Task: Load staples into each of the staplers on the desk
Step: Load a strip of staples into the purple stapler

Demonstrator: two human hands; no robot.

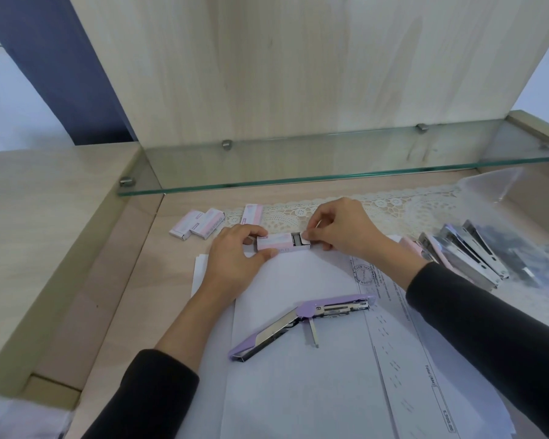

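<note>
Worktop (175,261): paper sheets (298,391) spread at centre. Stapler pile (463,251) at right edge, loading state cannot tell.

Purple stapler (301,323) lies on sheets, hinged fully open, magazine exposed, no strip seen inside; judged not yet loaded.

Left hand (235,264): fingers curled round staple box (274,243), steadying it on sheets beyond stapler.

Right hand (339,226): fingers pinch box end flap; staples (297,240) visible within.

Spare boxes (197,228) far left. Task judged at early stage.

Arms forward, our left grip (235,261) clasps the staple box (274,243); our right grip (339,228) pinches its open end.
</note>
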